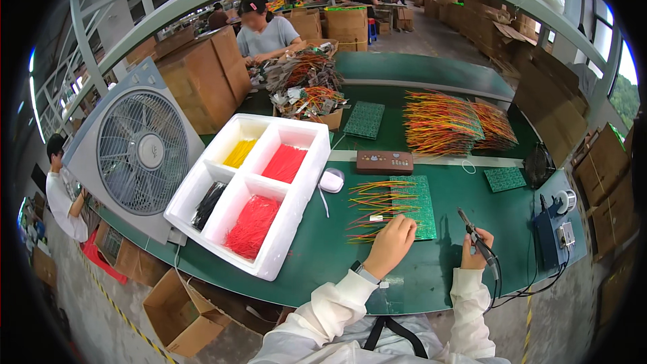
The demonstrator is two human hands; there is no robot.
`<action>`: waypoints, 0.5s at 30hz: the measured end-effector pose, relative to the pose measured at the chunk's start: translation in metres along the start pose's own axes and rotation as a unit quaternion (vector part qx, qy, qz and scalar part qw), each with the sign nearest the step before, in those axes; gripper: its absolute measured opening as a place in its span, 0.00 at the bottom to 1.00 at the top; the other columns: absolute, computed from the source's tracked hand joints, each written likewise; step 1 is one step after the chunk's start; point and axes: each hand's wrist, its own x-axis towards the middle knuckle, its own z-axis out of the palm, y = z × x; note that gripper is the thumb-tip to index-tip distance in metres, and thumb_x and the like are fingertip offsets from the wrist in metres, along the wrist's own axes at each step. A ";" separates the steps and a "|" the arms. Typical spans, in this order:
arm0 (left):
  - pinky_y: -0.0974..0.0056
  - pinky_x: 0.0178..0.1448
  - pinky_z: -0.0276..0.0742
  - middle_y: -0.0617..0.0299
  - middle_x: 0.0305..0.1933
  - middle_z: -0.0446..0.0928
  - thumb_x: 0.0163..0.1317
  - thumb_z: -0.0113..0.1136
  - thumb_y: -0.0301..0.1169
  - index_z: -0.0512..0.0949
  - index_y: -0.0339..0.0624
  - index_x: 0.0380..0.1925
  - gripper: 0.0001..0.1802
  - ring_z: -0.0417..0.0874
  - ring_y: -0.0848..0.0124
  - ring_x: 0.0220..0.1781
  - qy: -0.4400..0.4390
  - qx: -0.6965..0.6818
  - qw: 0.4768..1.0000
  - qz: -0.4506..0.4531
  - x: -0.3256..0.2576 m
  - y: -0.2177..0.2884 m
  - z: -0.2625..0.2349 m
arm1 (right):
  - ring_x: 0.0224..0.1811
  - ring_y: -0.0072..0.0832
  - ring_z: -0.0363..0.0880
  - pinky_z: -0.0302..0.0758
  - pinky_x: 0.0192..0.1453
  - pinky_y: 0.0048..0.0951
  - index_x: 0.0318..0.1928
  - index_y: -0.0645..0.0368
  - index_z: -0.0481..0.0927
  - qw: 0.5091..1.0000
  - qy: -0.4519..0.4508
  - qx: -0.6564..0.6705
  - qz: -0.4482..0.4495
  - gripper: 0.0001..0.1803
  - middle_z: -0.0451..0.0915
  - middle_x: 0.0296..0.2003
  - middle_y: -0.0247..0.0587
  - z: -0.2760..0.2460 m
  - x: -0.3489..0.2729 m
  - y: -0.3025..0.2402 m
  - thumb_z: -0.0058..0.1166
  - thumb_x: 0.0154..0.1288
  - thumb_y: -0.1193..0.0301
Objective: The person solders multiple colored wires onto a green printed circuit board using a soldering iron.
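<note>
My left hand [391,248] reaches over the lower part of a green circuit board [422,207], its fingertips pinched together. Whatever lies between them is too small to make out. Red and yellow wires [377,203] stick out from the board's left side, several of them beside my left hand. To the right of the board, my right hand [476,249] is wrapped round a soldering iron [481,245], its tip pointing up and away from me. The iron's black cables run right toward a blue soldering station [561,229] with a solder spool [565,200] on it.
A white foam box [251,182] holds red, yellow and black wires in compartments. Beyond the board lie a brown case [384,162], wired boards in a pile [441,125] and bare boards [364,120]. A fan [145,152] stands left. Opposite, a person [266,34] works.
</note>
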 end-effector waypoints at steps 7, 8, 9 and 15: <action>0.62 0.31 0.71 0.58 0.27 0.70 0.50 0.54 0.25 0.69 0.39 0.25 0.04 0.74 0.62 0.29 -0.055 -0.019 0.996 0.062 -0.006 0.005 0.001 | 0.29 0.16 0.67 0.67 0.34 0.15 0.40 0.63 0.68 1.000 0.011 0.009 -0.014 0.13 0.69 0.30 0.34 0.001 0.003 -0.001 0.52 0.52 0.81; 0.63 0.31 0.71 0.59 0.27 0.70 0.50 0.54 0.25 0.69 0.40 0.25 0.04 0.74 0.62 0.29 -0.055 -0.017 0.995 0.086 -0.006 0.007 0.002 | 0.27 0.16 0.67 0.66 0.32 0.15 0.39 0.63 0.69 1.000 0.023 0.003 -0.021 0.13 0.71 0.29 0.34 0.002 0.003 -0.003 0.52 0.52 0.82; 0.63 0.31 0.71 0.59 0.27 0.70 0.50 0.54 0.25 0.69 0.40 0.25 0.04 0.74 0.63 0.29 -0.056 -0.015 0.992 0.110 -0.007 0.008 0.002 | 0.27 0.16 0.67 0.66 0.32 0.15 0.39 0.63 0.69 1.000 0.022 0.004 -0.021 0.13 0.71 0.29 0.34 0.002 0.003 -0.002 0.52 0.52 0.82; 0.62 0.32 0.70 0.59 0.26 0.70 0.50 0.53 0.26 0.69 0.40 0.25 0.04 0.73 0.62 0.28 -0.074 0.002 0.992 0.098 -0.014 0.001 0.009 | 0.31 0.17 0.67 0.67 0.36 0.15 0.41 0.63 0.67 1.000 -0.003 0.012 -0.011 0.13 0.68 0.32 0.34 0.001 0.002 -0.001 0.51 0.54 0.80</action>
